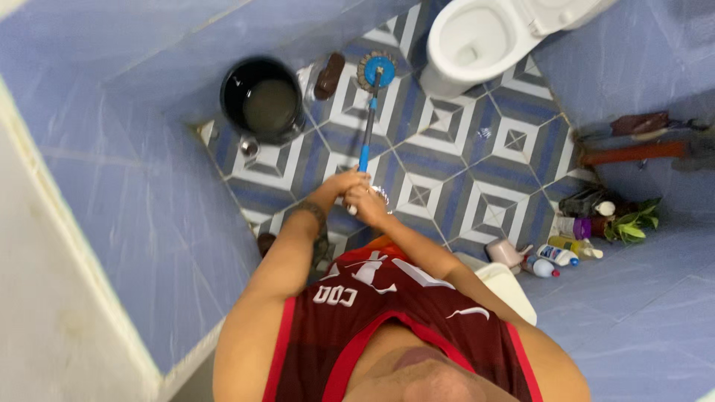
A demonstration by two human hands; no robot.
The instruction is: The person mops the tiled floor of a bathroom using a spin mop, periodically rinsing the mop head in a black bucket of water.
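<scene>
Bathroom, seen from above: blue tiled walls (134, 216) close in on a patterned floor (462, 179) of grey, blue and white squares.

Largest to smallest, we note:
- white toilet (477, 37) at the far end, bowl open
- black bucket (262, 100) in the far left corner, holding murky water
- mop (370, 112), its round head flat on the floor between bucket and toilet, its blue and grey handle running straight back to us
- brown bottle (328, 76) lying just beside the mop head
- cluster of bottles (555, 257) and a green plant (633, 223) against the right wall
- small metal floor drain (249, 149) near the bucket

Grip: our left hand (339, 186) and right hand (365, 202) are both wrapped tight around the near end of the handle, touching each other, fingers curled shut on it.

Judgement on doing this well: we should part the hands a little along the handle for better leverage, keep the head pressed flat, and sweep in short strokes that steer clear of the brown bottle. The toilet base and the bucket leave a narrow lane; wide swings would likely knock one or the other.
</scene>
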